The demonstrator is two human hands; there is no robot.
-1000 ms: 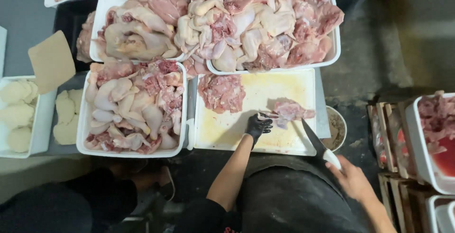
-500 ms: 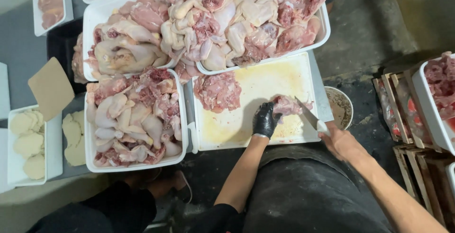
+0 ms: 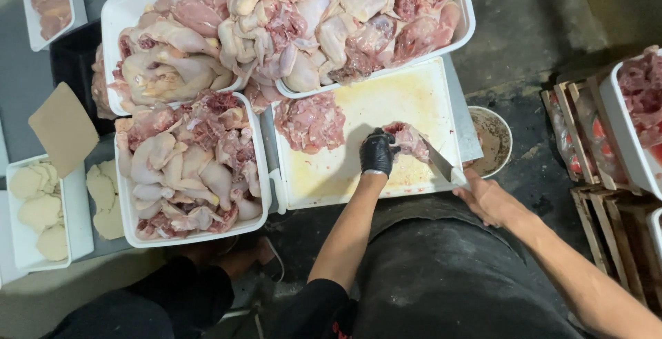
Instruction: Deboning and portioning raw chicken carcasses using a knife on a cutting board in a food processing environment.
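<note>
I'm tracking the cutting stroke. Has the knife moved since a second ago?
Yes. The knife moved from the cutting board's right edge inward onto the chicken piece.

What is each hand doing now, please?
Left hand: gloved, closed on meat piece.
Right hand: closed on knife.

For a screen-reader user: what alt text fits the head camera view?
A black-gloved left hand holds a chicken piece on a white cutting board while the bare right hand cuts it with a knife. White trays of raw chicken sit around the board.
</note>
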